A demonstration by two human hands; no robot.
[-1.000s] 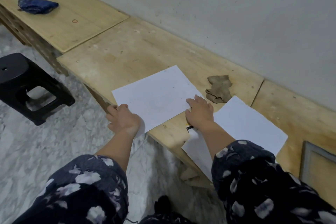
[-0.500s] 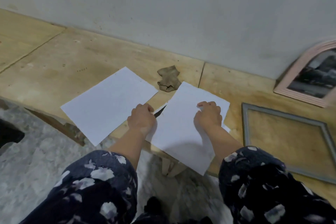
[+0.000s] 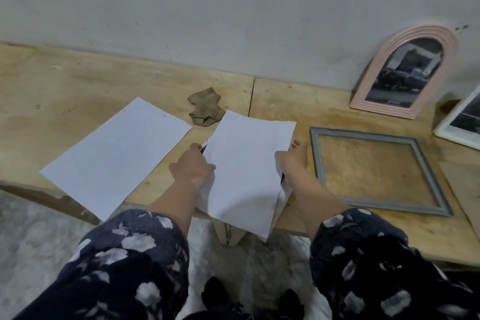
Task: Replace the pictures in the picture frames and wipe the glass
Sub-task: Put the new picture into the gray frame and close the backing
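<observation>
White paper sheet [image 3: 246,171] is held up over the wooden bench [image 3: 65,101] edge. The left hand [image 3: 192,167] grips its left side and the right hand [image 3: 294,163] grips its right side. Another white sheet [image 3: 117,156] lies flat to the left. A grey frame [image 3: 376,171] lies to the right, and a brown cloth [image 3: 206,110] sits behind the sheets.

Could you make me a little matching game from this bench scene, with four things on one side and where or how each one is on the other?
Things:
1. arched pink frame
2. grey frame
3. brown cloth
4. white sheet

Places or states:
A. held in both hands
B. lying flat on the bench, no picture in it
C. leaning against the wall
D. crumpled on the bench between the two papers

Pairs: 1-C, 2-B, 3-D, 4-A
</observation>
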